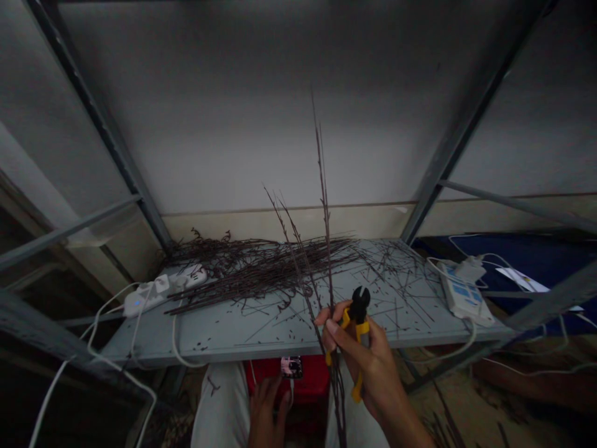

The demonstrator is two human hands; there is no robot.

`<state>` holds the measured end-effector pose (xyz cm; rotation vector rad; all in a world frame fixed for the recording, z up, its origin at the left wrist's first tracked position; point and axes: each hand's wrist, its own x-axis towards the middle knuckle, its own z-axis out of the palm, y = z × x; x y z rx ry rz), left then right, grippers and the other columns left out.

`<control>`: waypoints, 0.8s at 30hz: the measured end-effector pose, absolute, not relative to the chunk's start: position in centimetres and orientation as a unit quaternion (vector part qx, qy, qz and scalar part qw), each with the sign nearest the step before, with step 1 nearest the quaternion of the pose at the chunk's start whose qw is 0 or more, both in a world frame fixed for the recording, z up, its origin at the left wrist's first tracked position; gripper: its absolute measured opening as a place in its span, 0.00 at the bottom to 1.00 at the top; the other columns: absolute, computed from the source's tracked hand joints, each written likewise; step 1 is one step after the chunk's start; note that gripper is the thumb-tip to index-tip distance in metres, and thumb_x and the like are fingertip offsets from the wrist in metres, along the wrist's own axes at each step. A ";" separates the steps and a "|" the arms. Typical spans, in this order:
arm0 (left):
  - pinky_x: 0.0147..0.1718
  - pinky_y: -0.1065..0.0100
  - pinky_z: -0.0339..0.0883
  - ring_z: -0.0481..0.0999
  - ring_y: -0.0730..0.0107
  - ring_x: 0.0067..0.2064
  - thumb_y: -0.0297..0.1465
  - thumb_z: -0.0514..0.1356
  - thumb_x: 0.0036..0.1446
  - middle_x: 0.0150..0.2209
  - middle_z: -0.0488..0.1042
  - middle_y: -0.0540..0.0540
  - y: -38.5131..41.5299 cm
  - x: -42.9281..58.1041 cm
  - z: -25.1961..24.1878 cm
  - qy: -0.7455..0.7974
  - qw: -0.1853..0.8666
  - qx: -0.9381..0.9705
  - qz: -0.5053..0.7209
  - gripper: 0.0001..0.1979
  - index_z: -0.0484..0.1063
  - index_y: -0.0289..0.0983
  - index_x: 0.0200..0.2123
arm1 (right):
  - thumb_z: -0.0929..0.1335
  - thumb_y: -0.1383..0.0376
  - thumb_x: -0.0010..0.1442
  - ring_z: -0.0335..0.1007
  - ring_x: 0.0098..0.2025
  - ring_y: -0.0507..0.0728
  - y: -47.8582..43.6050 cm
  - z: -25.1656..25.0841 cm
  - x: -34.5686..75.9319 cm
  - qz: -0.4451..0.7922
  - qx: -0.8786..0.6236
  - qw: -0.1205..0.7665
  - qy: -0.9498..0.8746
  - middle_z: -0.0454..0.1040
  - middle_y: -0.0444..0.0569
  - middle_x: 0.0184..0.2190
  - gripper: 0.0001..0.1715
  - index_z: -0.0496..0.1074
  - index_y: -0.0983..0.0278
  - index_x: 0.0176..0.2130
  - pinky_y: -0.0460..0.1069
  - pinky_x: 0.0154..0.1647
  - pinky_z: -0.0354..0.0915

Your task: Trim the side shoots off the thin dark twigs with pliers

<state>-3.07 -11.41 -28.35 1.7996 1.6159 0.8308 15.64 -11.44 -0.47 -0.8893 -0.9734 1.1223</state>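
Note:
My right hand (368,358) is closed around diagonal cutters (360,305) with black jaws and yellow handles; the jaws point up, slightly apart. Thumb and fingers of that same hand also pinch several long, thin dark twigs (328,267), which rise above the shelf and run down past my lap. Low in the view, my left hand (268,414) has its fingers stretched out, apart from the twigs. Beside its fingertips is a small device with a patterned screen (291,367), a white cable hanging from it. Whether the fingers touch the cable is unclear.
A pile of dark twigs (261,270) lies along the back of the grey shelf (219,330), with loose bits scattered over it. White power strips (165,291) sit at its left and right ends, cables trailing. Metal uprights (431,162) frame both sides. Beneath is something red (312,379).

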 end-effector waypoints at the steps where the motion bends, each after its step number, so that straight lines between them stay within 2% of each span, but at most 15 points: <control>1: 0.60 0.53 0.64 0.72 0.49 0.60 0.47 0.51 0.65 0.57 0.76 0.38 -11.7 -2.9 -26.7 0.582 0.333 0.655 0.350 0.26 0.77 0.41 0.56 | 0.74 0.56 0.58 0.63 0.28 0.53 -11.5 -1.0 15.4 0.507 -0.383 0.659 -0.402 0.75 0.47 0.38 0.14 0.68 0.58 0.38 0.50 0.31 0.63; 3: 0.54 0.59 0.70 0.78 0.54 0.51 0.50 0.50 0.66 0.49 0.81 0.39 -12.4 -2.3 -22.7 0.518 0.433 0.614 0.409 0.28 0.78 0.40 0.54 | 0.74 0.55 0.57 0.64 0.28 0.53 -11.8 -2.1 14.9 0.524 -0.377 0.671 -0.365 0.76 0.48 0.41 0.16 0.68 0.58 0.39 0.50 0.29 0.64; 5: 0.44 0.63 0.75 0.81 0.59 0.40 0.51 0.51 0.66 0.40 0.83 0.41 -12.9 -1.5 -18.4 0.469 0.510 0.573 0.436 0.28 0.78 0.38 0.53 | 0.74 0.54 0.57 0.66 0.30 0.54 -12.0 -3.3 14.5 0.526 -0.387 0.670 -0.353 0.76 0.49 0.43 0.16 0.69 0.58 0.39 0.50 0.30 0.66; 7: 0.42 0.65 0.75 0.81 0.61 0.40 0.50 0.53 0.65 0.41 0.83 0.41 -13.0 -0.6 -14.6 0.424 0.549 0.551 0.464 0.27 0.77 0.38 0.54 | 0.74 0.53 0.58 0.71 0.33 0.56 -12.3 -4.4 14.3 0.515 -0.409 0.664 -0.355 0.77 0.50 0.46 0.16 0.70 0.59 0.41 0.52 0.36 0.69; 10: 0.49 0.64 0.73 0.80 0.59 0.49 0.47 0.60 0.62 0.48 0.82 0.41 -12.5 1.0 -10.8 0.386 0.562 0.534 0.499 0.22 0.77 0.39 0.52 | 0.74 0.53 0.58 0.75 0.43 0.62 -12.5 -5.6 14.5 0.493 -0.437 0.653 -0.372 0.77 0.54 0.48 0.19 0.71 0.60 0.44 0.58 0.48 0.71; 12: 0.52 0.64 0.72 0.78 0.58 0.52 0.44 0.62 0.61 0.49 0.81 0.41 -11.8 2.0 -9.6 0.372 0.562 0.535 0.510 0.19 0.78 0.39 0.49 | 0.74 0.54 0.58 0.75 0.48 0.65 -12.6 -6.1 14.8 0.482 -0.441 0.653 -0.383 0.78 0.56 0.49 0.19 0.71 0.60 0.44 0.61 0.54 0.69; 15: 0.49 0.66 0.73 0.79 0.61 0.49 0.40 0.65 0.60 0.46 0.81 0.42 -11.0 3.2 -9.1 0.349 0.560 0.546 0.515 0.14 0.78 0.37 0.44 | 0.74 0.55 0.58 0.75 0.52 0.65 -13.0 -6.1 15.5 0.471 -0.443 0.660 -0.383 0.78 0.55 0.49 0.16 0.71 0.60 0.42 0.63 0.58 0.66; 19: 0.44 0.68 0.74 0.81 0.62 0.43 0.38 0.67 0.58 0.40 0.82 0.44 -10.9 3.9 -8.8 0.333 0.584 0.543 0.503 0.10 0.78 0.37 0.37 | 0.74 0.53 0.58 0.76 0.51 0.66 -13.9 -5.3 16.6 0.467 -0.461 0.639 -0.401 0.79 0.55 0.49 0.16 0.71 0.60 0.38 0.64 0.59 0.65; 24: 0.40 0.68 0.74 0.80 0.64 0.36 0.40 0.63 0.61 0.33 0.82 0.46 -11.3 3.7 -8.6 0.353 0.576 0.556 0.484 0.13 0.79 0.36 0.37 | 0.72 0.53 0.60 0.76 0.50 0.66 -15.7 -5.1 19.2 0.409 -0.514 0.626 -0.421 0.77 0.55 0.52 0.14 0.70 0.59 0.39 0.61 0.55 0.67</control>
